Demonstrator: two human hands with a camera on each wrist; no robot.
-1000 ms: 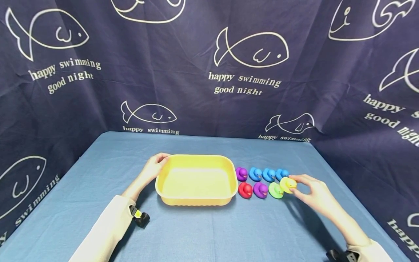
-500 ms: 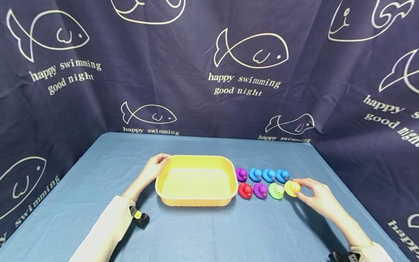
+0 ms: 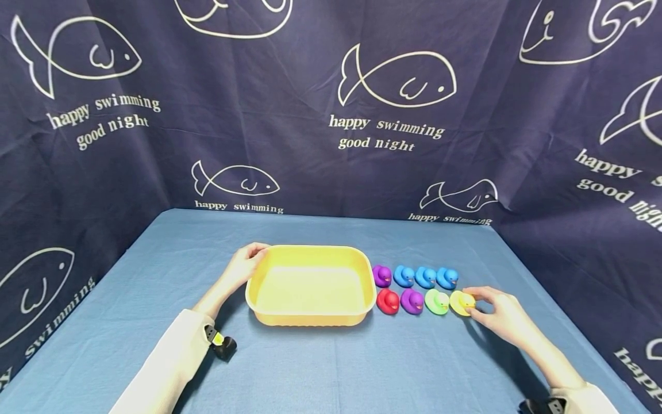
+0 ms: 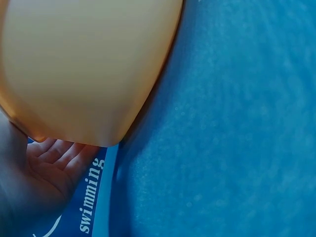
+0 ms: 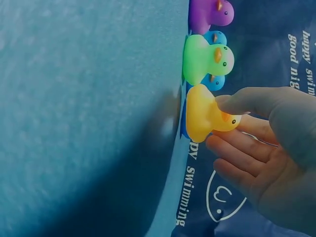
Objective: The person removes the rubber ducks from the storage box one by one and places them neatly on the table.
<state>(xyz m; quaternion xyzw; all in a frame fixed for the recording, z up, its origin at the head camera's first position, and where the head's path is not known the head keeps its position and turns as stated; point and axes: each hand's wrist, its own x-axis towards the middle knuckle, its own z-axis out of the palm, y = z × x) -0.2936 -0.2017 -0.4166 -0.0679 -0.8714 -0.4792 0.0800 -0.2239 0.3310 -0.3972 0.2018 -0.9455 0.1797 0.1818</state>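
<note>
A yellow plastic basin (image 3: 310, 319) stands on the blue cloth in the head view. At its far left corner my left hand (image 3: 245, 263) grips the rim; in the left wrist view that hand (image 4: 54, 173) is partly hidden behind the basin wall (image 4: 94, 74). My right hand (image 3: 500, 313) pinches a yellow rubber duck (image 3: 459, 303) at the right end of the front row. The right wrist view has thumb and fingers of the hand (image 5: 266, 143) about the head of the duck (image 5: 200, 113), its base at the cloth. Beside it sits a light green duck (image 3: 436, 302).
The front row also has a red duck (image 3: 387, 301) and a purple duck (image 3: 412, 301). Behind them stand another purple duck (image 3: 382, 276) and three blue ducks (image 3: 426, 277). A dark fish-print curtain (image 3: 310, 155) encloses the back and sides of the table.
The yellow duck has moved right and slightly toward me, from against the light green duck and down to the row's end, still in my right fingers. My left hand and the basin have stayed put.
</note>
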